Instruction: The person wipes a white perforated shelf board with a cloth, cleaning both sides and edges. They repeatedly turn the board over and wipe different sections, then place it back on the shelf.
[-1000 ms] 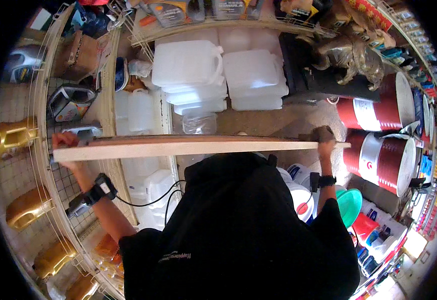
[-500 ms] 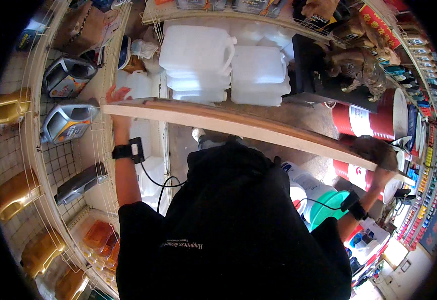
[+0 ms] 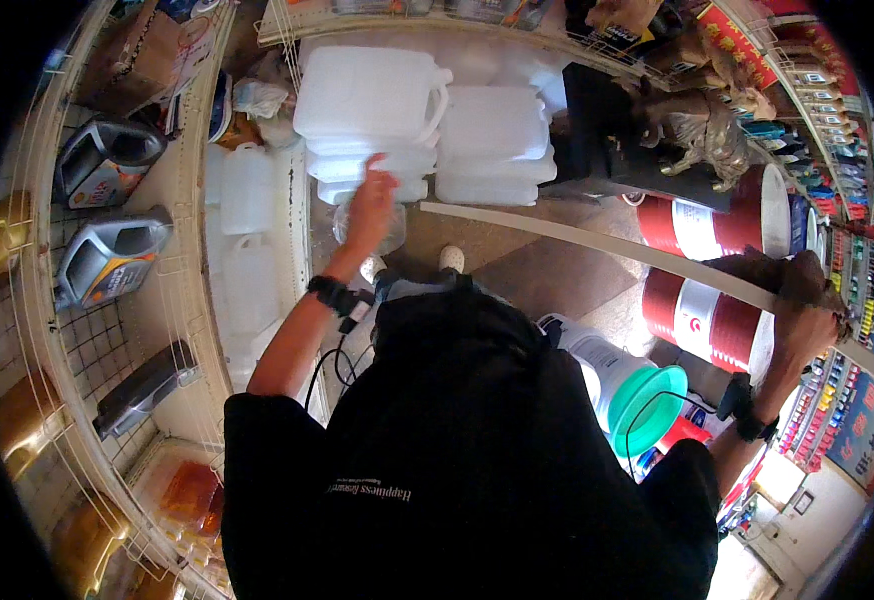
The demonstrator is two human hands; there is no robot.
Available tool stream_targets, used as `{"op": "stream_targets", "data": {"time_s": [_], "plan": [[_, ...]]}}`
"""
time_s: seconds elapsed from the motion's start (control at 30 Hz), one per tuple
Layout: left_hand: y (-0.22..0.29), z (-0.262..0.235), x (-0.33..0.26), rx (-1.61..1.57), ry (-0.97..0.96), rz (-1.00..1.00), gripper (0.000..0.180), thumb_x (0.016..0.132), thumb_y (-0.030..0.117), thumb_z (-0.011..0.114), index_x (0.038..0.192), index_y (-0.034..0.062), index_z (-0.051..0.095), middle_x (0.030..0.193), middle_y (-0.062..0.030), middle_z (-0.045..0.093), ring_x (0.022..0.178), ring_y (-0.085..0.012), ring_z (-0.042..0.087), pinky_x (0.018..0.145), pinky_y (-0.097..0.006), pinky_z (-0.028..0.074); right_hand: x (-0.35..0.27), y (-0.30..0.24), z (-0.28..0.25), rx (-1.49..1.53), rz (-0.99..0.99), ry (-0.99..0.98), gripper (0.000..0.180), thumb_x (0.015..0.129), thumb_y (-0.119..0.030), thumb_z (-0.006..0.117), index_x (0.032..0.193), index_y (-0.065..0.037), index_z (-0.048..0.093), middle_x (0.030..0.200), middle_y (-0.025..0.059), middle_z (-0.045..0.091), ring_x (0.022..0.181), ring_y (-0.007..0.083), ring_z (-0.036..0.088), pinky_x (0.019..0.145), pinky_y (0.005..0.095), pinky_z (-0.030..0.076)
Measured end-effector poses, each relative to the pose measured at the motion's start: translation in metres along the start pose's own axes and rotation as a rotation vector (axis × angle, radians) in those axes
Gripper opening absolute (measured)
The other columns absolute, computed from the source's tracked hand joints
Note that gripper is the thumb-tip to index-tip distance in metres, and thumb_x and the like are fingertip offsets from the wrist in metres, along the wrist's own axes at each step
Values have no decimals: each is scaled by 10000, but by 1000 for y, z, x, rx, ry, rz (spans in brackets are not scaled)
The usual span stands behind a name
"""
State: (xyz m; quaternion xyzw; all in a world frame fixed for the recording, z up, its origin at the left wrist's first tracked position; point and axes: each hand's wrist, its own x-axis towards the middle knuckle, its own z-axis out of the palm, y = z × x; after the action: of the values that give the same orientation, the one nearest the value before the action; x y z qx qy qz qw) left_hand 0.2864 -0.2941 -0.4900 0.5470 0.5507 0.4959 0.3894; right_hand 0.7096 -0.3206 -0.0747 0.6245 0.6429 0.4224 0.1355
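A long, thin, pale-edged plank [image 3: 597,243] slants across in front of me, from beside the white jugs down to the right. My right hand [image 3: 805,305] grips it toward its right end, with the fingers partly in shadow. Off the plank's left end, my left hand [image 3: 369,210] is raised with nothing in it and some fingers stretched out. It overlaps the lower part of a stack of white plastic jugs [image 3: 367,95]; whether it touches them I cannot tell. A clear container [image 3: 385,235] shows partly behind that hand.
Another jug stack [image 3: 494,125] stands beside the first. Red-and-white drums [image 3: 692,318] lie to the right, below a dark stand with a metallic figurine [image 3: 702,140]. A green-rimmed bucket [image 3: 647,405] is near my right side. Shelving with grey oil jugs [image 3: 112,250] runs along the left.
My left hand has let go of the plank's left end and moved right. The plank has shifted right and now shows mostly its narrow edge. My right hand still holds it.
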Motion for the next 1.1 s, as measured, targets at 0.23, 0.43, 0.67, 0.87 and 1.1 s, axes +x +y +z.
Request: {"op": "stream_targets", "data": {"time_s": [0.23, 0.43, 0.67, 0.87, 1.1], "plan": [[166, 158, 26, 103, -429, 754, 498, 893, 382, 519, 1248, 36, 484, 1120, -173, 570, 1026, -334, 559, 910, -406, 443, 11, 18, 10, -34, -103, 152, 102, 834, -207, 541, 793, -143, 608, 697, 116, 615, 628, 321, 621, 531, 448, 471], [157, 174, 14, 65, -781, 719, 409, 903, 363, 494, 1169, 55, 533, 971, -170, 595, 889, -352, 586, 772, -454, 464, 4, 23, 12, 324, -152, 35, 145, 841, -208, 541, 898, -134, 652, 819, 137, 645, 722, 354, 623, 666, 459, 490], [127, 150, 9, 108, -752, 671, 241, 895, 269, 509, 996, 62, 577, 792, -152, 592, 726, -363, 581, 652, -474, 459, -2, 47, 34, 309, -70, -147, 270, 763, -125, 584, 1025, -121, 650, 925, 182, 636, 879, 374, 610, 749, 444, 500], [94, 133, -2, 46, -634, 687, 148, 876, 211, 519, 832, 81, 575, 678, -134, 588, 659, -344, 588, 606, -457, 462, 6, 101, 19, 262, -363, 13, 310, 770, -96, 632, 1076, -46, 631, 999, 200, 637, 943, 374, 611, 834, 410, 482], [59, 120, -10, 5, -599, 500, 207, 885, 201, 466, 808, 45, 577, 687, -185, 579, 667, -390, 566, 599, -471, 456, 24, 177, 17, 136, -63, -166, 299, 875, -165, 535, 1150, -80, 617, 1022, 198, 626, 913, 378, 614, 764, 425, 496]]}}
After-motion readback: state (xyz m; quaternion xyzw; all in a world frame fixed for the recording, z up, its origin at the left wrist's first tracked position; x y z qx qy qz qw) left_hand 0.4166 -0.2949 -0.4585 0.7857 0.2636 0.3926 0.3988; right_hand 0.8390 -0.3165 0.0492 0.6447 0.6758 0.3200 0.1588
